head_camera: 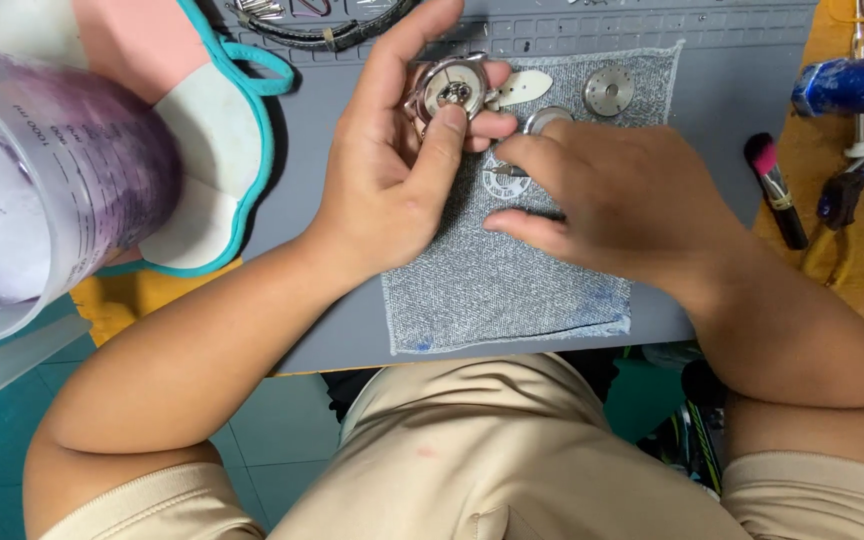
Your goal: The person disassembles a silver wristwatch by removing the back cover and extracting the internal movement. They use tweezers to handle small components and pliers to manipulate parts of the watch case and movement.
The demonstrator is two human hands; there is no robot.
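Nearest, at nine o'clock, stands a clear measuring jug [42, 170]. Left hand [392, 170] pinches an opened watch case [449, 92] at twelve o'clock above the grey cloth [492, 290]. Right hand [612, 200], fingers curled together, pinches a thin tool [509, 171] just below it.

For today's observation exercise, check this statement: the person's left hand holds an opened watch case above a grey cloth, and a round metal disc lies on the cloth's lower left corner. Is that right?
Not quite. The left hand does hold the opened watch case above the grey cloth, but the round metal disc lies near the cloth's upper right corner, as the head view shows.
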